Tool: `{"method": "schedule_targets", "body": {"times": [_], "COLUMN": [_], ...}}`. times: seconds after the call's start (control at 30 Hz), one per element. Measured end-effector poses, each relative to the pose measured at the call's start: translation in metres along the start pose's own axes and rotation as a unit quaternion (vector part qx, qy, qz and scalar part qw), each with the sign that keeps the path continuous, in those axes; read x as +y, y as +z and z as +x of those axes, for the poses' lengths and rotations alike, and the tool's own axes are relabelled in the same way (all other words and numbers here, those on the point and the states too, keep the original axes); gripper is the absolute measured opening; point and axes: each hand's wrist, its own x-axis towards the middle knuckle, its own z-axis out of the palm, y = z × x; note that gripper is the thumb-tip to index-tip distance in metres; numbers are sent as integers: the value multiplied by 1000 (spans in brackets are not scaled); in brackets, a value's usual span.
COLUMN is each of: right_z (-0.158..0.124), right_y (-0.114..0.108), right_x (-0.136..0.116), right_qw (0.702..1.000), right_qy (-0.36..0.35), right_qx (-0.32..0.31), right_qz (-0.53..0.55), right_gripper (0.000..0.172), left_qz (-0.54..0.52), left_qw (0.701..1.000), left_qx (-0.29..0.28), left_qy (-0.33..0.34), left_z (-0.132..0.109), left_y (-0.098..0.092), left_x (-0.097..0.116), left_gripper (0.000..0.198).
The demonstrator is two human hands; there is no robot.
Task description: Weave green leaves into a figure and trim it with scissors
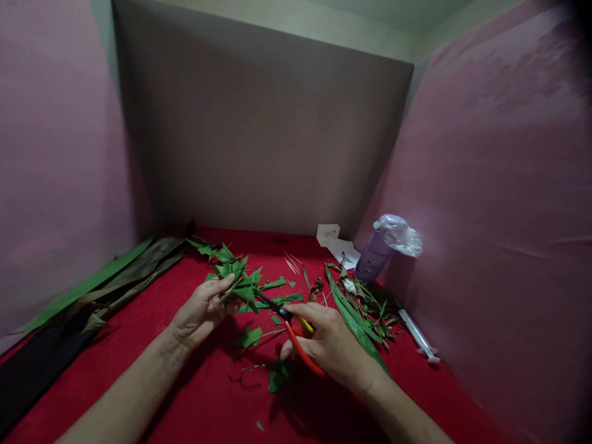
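Note:
My left hand is closed on a bundle of cut, pointed green leaves, which it holds up over the red cloth. My right hand grips a pair of scissors with red handles and dark blades. The blade tips reach the right edge of the leaf bundle; whether they are cutting into it I cannot tell. Below and around both hands lie loose leaf scraps and a thin curled stem. One darker green leaf piece rests just under the scissor handles.
Long green leaf blades and a heap of dried trimmings lie at the right. Beyond them are a plastic-topped purple container, a syringe and white paper cards. Long leaves and a black strip line the left.

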Motion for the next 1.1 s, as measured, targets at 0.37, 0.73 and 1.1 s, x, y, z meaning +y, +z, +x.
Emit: {"method": "schedule_targets", "body": {"times": [0.37, 0.73, 1.1], "right_z": [0, 0, 0], "right_y": [4, 8, 8], "right_x": [3, 6, -1], "right_qw": [999, 1000, 999], "right_qy": [6, 2, 28], "right_qx": [12, 12, -7], "right_qz": [-32, -24, 15], "right_gripper": [59, 57, 42], "left_qz": [6, -11, -3], "left_qw": [1000, 1000, 999], "left_qx": [-5, -19, -40], "left_qy": [-23, -10, 3], "left_z": [-5, -2, -2], "left_y": [4, 0, 2], "left_x": [3, -4, -8], "left_gripper": [18, 7, 4]}}
